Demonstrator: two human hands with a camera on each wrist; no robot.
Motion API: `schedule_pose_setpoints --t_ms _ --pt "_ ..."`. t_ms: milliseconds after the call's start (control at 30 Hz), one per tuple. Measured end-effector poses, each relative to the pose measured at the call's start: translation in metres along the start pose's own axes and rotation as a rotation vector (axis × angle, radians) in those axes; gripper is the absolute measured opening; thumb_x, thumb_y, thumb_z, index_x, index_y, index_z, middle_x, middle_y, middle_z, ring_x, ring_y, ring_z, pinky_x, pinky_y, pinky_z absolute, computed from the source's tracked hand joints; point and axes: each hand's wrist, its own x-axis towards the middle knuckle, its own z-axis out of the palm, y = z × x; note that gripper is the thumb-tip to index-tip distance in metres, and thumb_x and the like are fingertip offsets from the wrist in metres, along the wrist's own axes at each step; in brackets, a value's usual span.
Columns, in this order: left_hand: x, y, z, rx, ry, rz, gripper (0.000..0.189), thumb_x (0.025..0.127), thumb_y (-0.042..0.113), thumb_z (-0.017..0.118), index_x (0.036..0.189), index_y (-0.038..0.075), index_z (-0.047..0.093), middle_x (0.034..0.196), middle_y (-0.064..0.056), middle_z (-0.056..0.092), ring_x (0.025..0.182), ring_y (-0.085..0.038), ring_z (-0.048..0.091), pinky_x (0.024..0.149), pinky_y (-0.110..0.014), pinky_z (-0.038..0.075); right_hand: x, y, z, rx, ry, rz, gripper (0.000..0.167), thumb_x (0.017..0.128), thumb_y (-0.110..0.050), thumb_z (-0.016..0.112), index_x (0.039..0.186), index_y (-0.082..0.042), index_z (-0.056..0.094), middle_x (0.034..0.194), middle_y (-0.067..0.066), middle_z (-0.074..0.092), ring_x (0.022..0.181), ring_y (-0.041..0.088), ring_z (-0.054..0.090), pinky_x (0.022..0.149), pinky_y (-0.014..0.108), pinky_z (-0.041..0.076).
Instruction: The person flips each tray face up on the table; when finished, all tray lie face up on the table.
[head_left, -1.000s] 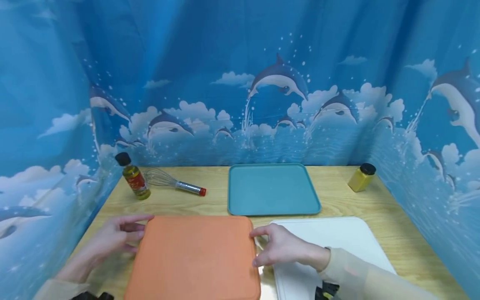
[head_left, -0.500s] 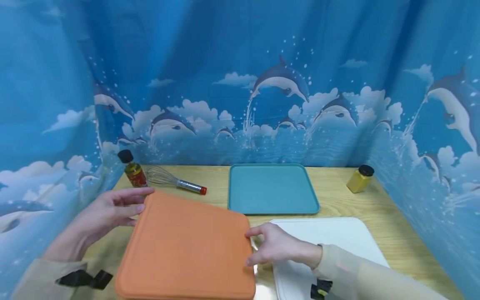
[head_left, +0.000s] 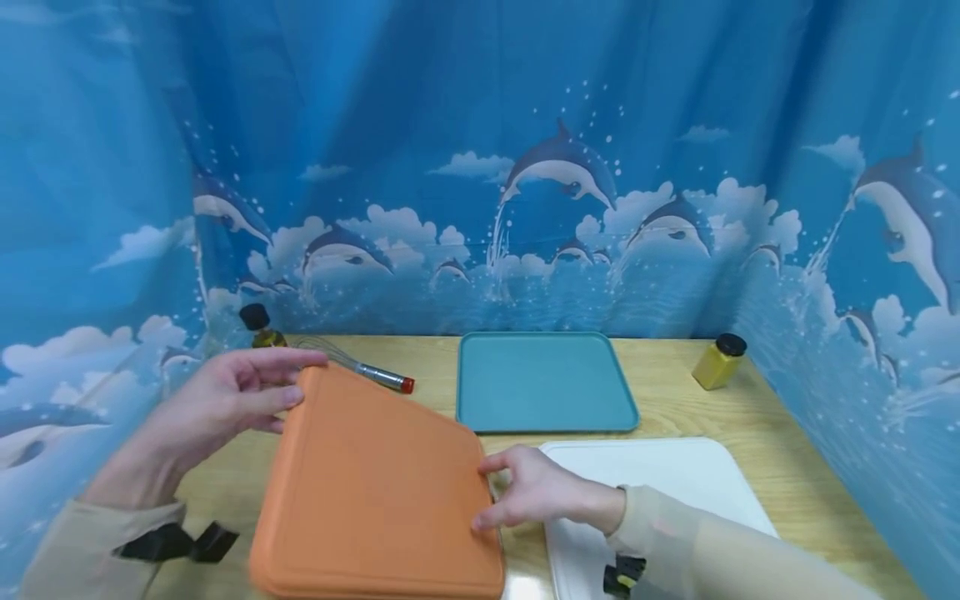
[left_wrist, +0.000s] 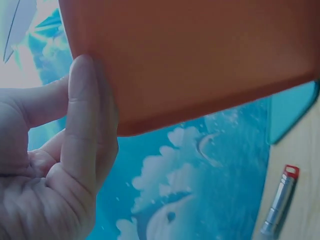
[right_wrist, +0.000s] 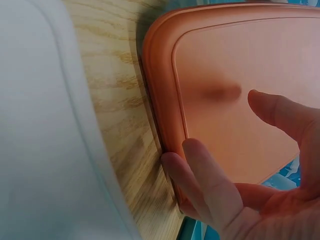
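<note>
Orange board (head_left: 382,492) tilted over tabletop (head_left: 667,358), left of white board (head_left: 660,475). Far left corner higher than half-second ago; lifting seems under way. Left hand (head_left: 213,408) pinches that corner; right hand (head_left: 532,487), fingers apart, touches right edge.

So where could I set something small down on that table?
Bare wooden table shows between the teal tray and yellow jar, and along the right side of the white board. The left is crowded: both hands are at the tilted orange board, with the bottle and whisk partly hidden behind them.
</note>
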Motion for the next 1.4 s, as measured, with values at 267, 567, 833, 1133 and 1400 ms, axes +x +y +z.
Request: schedule_pose_setpoints --t_ms 267,567,833,1133,1400 --pt "0.004 0.032 0.017 0.136 0.059 0.013 0.043 0.113 0.011 0.067 0.155 0.02 0.067 0.126 0.004 0.086 0.105 -0.02 0.085 0.084 -0.044 0.073 0.005 -0.005 0.005 -0.007 0.015 -0.004 0.075 0.079 -0.018 0.099 0.145 0.004 0.071 0.146 0.023 0.074 0.08 0.01 0.066 0.076 0.022 0.055" --pt "0.015 0.051 0.027 0.186 0.076 0.01 0.052 0.113 0.015 0.069 0.16 -0.002 0.058 0.121 0.004 0.087 0.105 -0.017 0.086 0.085 -0.042 0.073 0.008 -0.009 -0.001 0.099 -0.055 0.015 0.07 0.086 -0.012 0.095 0.149 0.002 0.068 0.147 0.026 0.073 0.09 0.015 0.085 0.075 0.023 0.066" --pt "0.027 0.071 0.038 0.254 0.065 -0.02 0.052 0.111 0.025 0.073 0.157 0.002 0.064 0.13 -0.012 0.085 0.103 -0.016 0.086 0.086 -0.041 0.073 -0.002 -0.028 -0.038 0.166 -0.073 -0.026 0.061 0.104 -0.021 0.081 0.156 0.003 0.062 0.162 0.028 0.061 0.109 0.033 0.085 0.085 0.039 0.073" --pt "0.046 0.087 0.062 0.247 0.086 0.044 0.047 0.109 0.03 0.076 0.149 0.004 0.072 0.137 -0.02 0.08 0.103 -0.016 0.085 0.086 -0.041 0.073 -0.027 -0.067 -0.08 0.175 0.016 -0.12 0.058 0.108 -0.027 0.078 0.159 -0.005 0.061 0.164 0.021 0.062 0.118 0.027 0.084 0.094 0.042 0.072" --pt "0.067 0.098 0.083 0.253 0.1 0.075 0.046 0.107 0.031 0.079 0.144 0.003 0.075 0.124 -0.017 0.085 0.095 -0.019 0.085 0.083 -0.039 0.073 -0.046 -0.096 -0.105 0.202 0.054 -0.25 0.06 0.109 -0.03 0.077 0.161 -0.005 0.058 0.166 0.019 0.06 0.122 0.027 0.082 0.098 0.047 0.071"
